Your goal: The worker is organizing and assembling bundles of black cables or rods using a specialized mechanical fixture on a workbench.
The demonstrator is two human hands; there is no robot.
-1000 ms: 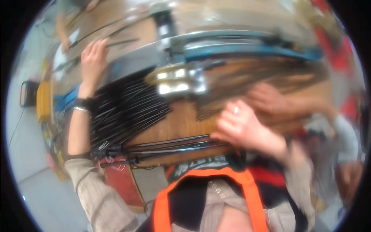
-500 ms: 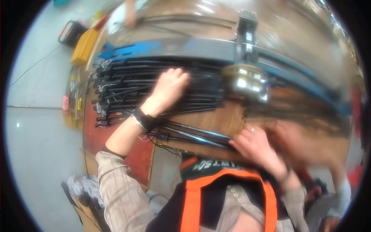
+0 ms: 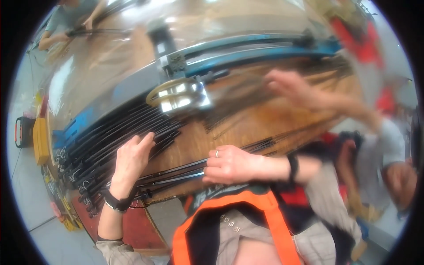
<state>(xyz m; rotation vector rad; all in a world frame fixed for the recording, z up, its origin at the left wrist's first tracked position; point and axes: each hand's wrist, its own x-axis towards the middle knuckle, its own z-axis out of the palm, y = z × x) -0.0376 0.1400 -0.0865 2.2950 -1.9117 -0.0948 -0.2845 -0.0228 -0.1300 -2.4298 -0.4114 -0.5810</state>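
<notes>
Gripped near rods [image 3: 179, 176] with right hand [image 3: 227, 165], held left hand [image 3: 132, 161] over rod pile [image 3: 128, 119]

In the head view, had the right fingers pressed together and curled round the near rods, close to the near edge of the wooden table [image 3: 194, 143], just in front of the body. Wore a ring on one of those fingers; could not see the thumb beneath the palm. Saw dark rods on both sides of the fist, shiny along the left stretch.

Had the left fingers bent and bunched close, above the near right part of the rod pile. Could not tell of any pinch on a rod there. Wore a black band on each wrist, and an orange strap [image 3: 271, 221] across the chest.

Found the rod pile on the left half of the table, fanned out and slanting up toward the right, with black fittings and pale loops at the left ends. Beyond it, saw a grey plate [image 3: 137, 84], a shiny rounded metal part [image 3: 179, 96] and long blue rails [image 3: 265, 51].

To the right, noticed a co-worker's hand [image 3: 287, 84], blurred, reaching over the table. At upper left, noticed another person with a dark rod [image 3: 101, 32] in hand. Near the left rim, made out a yellow box [image 3: 40, 141] beside a black case [image 3: 24, 132].
</notes>
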